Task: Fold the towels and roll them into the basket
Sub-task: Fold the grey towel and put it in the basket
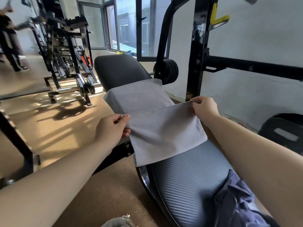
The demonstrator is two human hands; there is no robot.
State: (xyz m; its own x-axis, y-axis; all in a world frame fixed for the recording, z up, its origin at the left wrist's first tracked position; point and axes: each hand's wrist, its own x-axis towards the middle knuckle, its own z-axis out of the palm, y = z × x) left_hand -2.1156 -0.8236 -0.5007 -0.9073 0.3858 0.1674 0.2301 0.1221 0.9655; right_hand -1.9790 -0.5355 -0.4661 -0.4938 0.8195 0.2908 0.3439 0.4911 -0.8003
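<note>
A grey towel (157,128) lies along a black padded weight bench (188,174), its far part flat on the pad. My left hand (111,128) pinches the near hemmed edge at its left corner. My right hand (203,108) pinches the same edge at its right corner. Between them the edge is lifted and stretched tight above the rest of the towel. No basket shows in this view.
The bench's raised back pad (121,71) lies beyond the towel. A black rack upright (196,51) and weight plates (170,71) stand at the right. Gym machines (65,54) fill the left, with a person far left. A grey cloth (118,222) lies on the floor near the bottom edge.
</note>
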